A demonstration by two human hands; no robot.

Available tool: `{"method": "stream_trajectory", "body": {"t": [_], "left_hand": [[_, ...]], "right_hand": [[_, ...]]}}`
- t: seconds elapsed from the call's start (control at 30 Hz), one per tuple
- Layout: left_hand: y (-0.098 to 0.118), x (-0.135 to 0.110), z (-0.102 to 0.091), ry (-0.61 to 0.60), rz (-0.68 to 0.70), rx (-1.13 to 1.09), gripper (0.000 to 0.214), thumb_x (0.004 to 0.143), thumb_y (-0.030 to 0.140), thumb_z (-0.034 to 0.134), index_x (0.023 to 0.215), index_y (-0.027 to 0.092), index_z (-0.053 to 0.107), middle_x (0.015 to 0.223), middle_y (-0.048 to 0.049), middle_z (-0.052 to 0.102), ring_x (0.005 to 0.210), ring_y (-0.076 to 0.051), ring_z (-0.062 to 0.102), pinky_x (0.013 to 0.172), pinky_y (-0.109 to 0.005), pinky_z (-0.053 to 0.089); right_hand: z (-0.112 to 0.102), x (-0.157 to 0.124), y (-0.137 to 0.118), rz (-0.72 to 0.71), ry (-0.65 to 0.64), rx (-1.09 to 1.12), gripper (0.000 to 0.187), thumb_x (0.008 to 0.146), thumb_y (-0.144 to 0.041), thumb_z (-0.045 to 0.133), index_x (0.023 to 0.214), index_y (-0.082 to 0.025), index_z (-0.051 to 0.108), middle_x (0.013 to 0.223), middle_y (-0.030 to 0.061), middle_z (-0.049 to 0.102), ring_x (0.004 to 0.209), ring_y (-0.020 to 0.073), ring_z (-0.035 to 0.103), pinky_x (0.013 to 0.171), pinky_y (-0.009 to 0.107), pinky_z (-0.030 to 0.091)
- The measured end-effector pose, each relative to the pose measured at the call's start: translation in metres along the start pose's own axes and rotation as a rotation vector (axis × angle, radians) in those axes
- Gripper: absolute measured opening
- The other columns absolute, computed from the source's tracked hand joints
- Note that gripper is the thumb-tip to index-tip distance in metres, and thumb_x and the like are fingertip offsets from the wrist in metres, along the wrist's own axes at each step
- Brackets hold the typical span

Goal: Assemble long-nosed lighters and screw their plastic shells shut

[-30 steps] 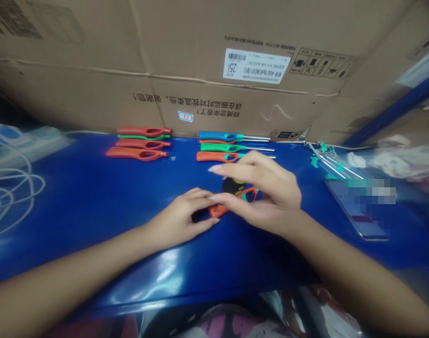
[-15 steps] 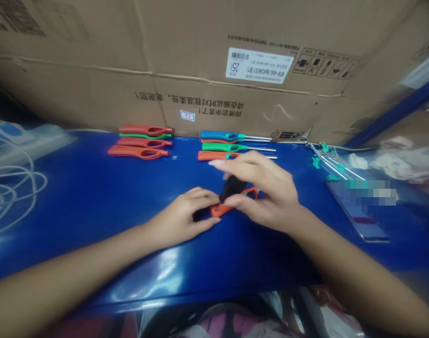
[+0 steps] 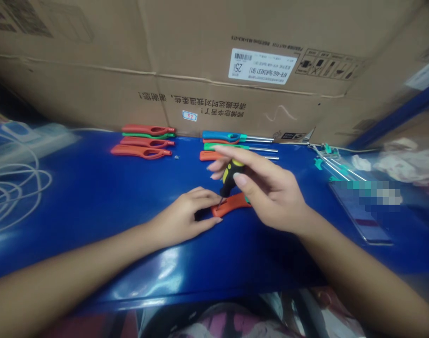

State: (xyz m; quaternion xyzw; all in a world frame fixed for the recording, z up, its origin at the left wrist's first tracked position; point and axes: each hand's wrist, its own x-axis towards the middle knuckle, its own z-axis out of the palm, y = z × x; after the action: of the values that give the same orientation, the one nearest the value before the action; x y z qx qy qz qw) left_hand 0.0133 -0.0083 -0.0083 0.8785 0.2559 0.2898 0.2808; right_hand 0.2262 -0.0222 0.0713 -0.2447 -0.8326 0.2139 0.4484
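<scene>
An orange lighter (image 3: 233,203) of the long-necked kind lies on the blue table, its far end hidden behind my right hand. My left hand (image 3: 189,211) grips its near-left end between thumb and fingers. My right hand (image 3: 271,188) holds a stubby black and yellow screwdriver (image 3: 229,177) between thumb and fingers. The screwdriver leans over the lighter, its thin shaft pointing down at the end by my left fingertips. Beyond my hands lie assembled lighters with metal tubes, among them a blue lighter (image 3: 218,136) and a green lighter (image 3: 218,146).
Orange and green handle shells (image 3: 139,151) lie at the back left, with tiny screws (image 3: 177,157) beside them. Metal tubes with teal parts (image 3: 336,168) and a phone (image 3: 362,218) are on the right. White cable (image 3: 20,183) coils at left. A large cardboard box (image 3: 186,56) stands behind.
My right fingers have opened out around the screwdriver handle, so its yellow parts and thin shaft now show. The left hand keeps its hold on the lighter. The view has shifted slightly.
</scene>
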Motion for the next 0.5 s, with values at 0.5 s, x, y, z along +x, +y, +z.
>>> {"method": "stream_trajectory", "body": {"t": [0.5], "left_hand": [[0.0007,-0.001,0.002,0.03,-0.006,0.0,0.025,0.091,0.024,0.072,0.115,0.018,0.074,0.108,-0.0079,0.072,0.103,-0.021,0.067,0.093,-0.036,0.054]], "right_hand": [[-0.0016,0.002,-0.0075,-0.015,-0.055,-0.067,0.04,0.101,-0.012,0.045,0.14,-0.017,0.056,0.122,0.0094,0.07,0.107,0.0168,0.067,0.094,0.036,0.057]]}}
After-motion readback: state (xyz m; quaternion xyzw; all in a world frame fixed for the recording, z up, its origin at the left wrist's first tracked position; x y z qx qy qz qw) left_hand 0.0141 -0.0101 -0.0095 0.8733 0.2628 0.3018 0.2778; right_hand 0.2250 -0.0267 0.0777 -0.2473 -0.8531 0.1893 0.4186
